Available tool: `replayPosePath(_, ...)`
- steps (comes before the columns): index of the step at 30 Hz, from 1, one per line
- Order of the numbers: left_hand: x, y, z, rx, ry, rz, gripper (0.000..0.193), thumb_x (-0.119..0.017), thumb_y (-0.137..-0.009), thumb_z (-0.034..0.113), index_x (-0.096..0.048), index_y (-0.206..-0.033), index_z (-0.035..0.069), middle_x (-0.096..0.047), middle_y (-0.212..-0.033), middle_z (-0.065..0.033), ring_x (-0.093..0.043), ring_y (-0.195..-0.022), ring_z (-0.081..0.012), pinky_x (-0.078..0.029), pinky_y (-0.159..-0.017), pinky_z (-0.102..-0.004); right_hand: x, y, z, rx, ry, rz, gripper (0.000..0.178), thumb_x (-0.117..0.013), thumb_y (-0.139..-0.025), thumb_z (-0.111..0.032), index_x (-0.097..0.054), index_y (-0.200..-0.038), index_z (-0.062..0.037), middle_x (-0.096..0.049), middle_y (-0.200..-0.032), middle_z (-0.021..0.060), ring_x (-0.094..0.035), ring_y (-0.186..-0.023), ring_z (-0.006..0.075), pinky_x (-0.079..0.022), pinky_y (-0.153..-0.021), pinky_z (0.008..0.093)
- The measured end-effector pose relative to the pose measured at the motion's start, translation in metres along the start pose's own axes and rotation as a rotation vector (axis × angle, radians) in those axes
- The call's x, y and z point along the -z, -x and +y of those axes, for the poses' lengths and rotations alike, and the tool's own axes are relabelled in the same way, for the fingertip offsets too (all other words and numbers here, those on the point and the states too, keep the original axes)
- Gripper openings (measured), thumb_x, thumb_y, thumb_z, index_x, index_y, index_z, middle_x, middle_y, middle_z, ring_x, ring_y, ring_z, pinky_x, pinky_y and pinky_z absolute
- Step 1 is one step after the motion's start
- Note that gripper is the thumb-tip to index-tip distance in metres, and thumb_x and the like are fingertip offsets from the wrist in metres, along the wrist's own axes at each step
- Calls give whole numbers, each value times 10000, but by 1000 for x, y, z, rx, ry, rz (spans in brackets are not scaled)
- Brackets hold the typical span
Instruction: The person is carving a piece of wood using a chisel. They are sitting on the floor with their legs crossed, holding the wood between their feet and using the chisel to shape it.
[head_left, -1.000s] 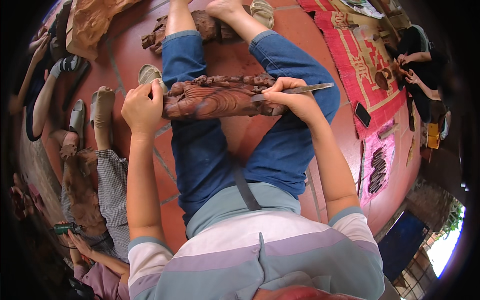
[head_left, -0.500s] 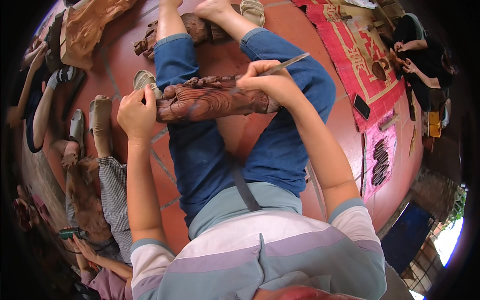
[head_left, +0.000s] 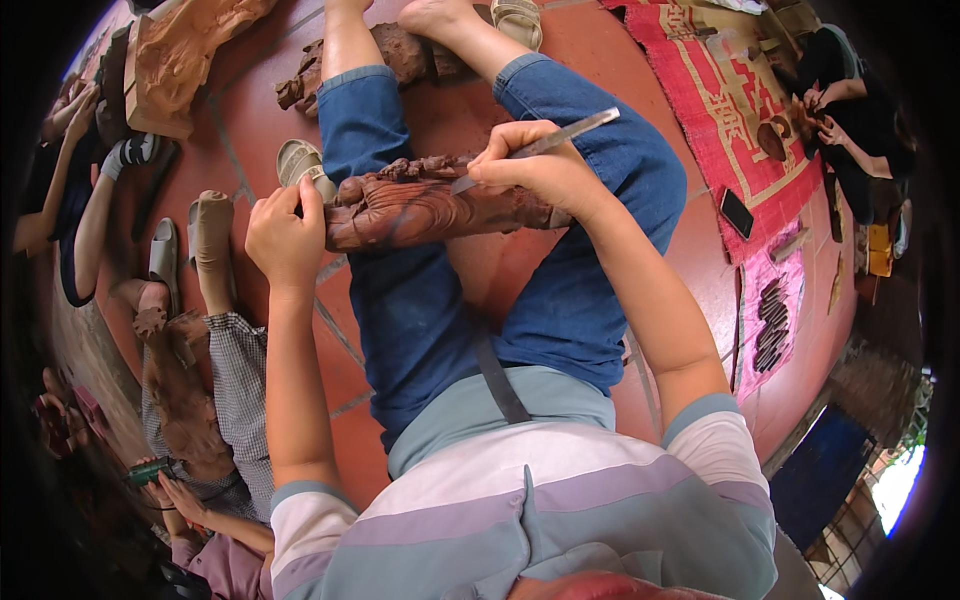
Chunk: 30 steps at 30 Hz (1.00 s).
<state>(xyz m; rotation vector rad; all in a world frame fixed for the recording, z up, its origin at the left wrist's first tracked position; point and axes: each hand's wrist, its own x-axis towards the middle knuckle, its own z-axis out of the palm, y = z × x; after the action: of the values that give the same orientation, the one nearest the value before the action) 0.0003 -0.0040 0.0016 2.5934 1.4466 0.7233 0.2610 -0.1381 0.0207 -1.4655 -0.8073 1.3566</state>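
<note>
A reddish-brown wood carving (head_left: 430, 212) with grooved folds lies crosswise over my thighs. My left hand (head_left: 285, 235) is closed round its left end, thumb up along the wood. In my right hand (head_left: 525, 155) is a thin metal carving chisel (head_left: 575, 130), gripped much like a pen. The chisel's lower tip meets the grooved face of the carving, and its flat upper end sticks out past my knuckles to the upper right.
Beyond my feet lies a dark wood piece (head_left: 400, 55). On the right are a red patterned mat (head_left: 700, 110), a phone (head_left: 737, 213) and a pink cloth (head_left: 770, 330) bearing dark tools. Co-workers sit at both sides; one at lower left holds a green tool (head_left: 150, 470).
The whole view has shifted slightly, so things sit a little further right. The chisel has turned a little in my right hand, and its tip now shows on the carving's folds.
</note>
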Motion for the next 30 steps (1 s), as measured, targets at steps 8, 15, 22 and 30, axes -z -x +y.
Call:
replayPosePath(8, -3, 1, 1, -11, 21, 26, 281, -610, -860, 235, -629, -621, 87, -582, -612, -35, -564, -608, -240, -449, -559, -375, 5, 4, -8, -55, -114, -33, 130, -729, -781, -67, -622, -716, -31, -654, -734, 44, -599, -635, 76, -486, -593, 215)
replayPosePath(15, -1, 4, 0, 35, 19, -36, 312, -586, -896, 259, -631, -664, 54, -606, -645, -67, -591, -666, -244, -457, -613, -386, 22, 10, -2, -180, -35, 26, 164, -724, -761, -32, -591, -666, -41, -644, -689, 45, -610, -626, 79, -475, -555, 209)
replayPosePath(22, -1, 1, -2, -16, 23, 21, 287, -609, -858, 227, -620, -614, 77, -585, -611, -42, -568, -609, -244, -450, -558, -378, 5, 0, -4, -105, -95, 46, 215, -726, -751, -22, -554, -626, -54, -625, -662, 31, -577, -558, 75, -456, -506, 210)
replayPosePath(30, 0, -1, 1, -20, 15, 17, 291, -604, -862, 225, -624, -615, 74, -587, -608, -43, -567, -609, -243, -451, -562, -378, -3, -7, -10, -75, -2, 49, 159, -703, -730, -21, -585, -624, -36, -629, -631, 34, -574, -562, 85, -463, -527, 220)
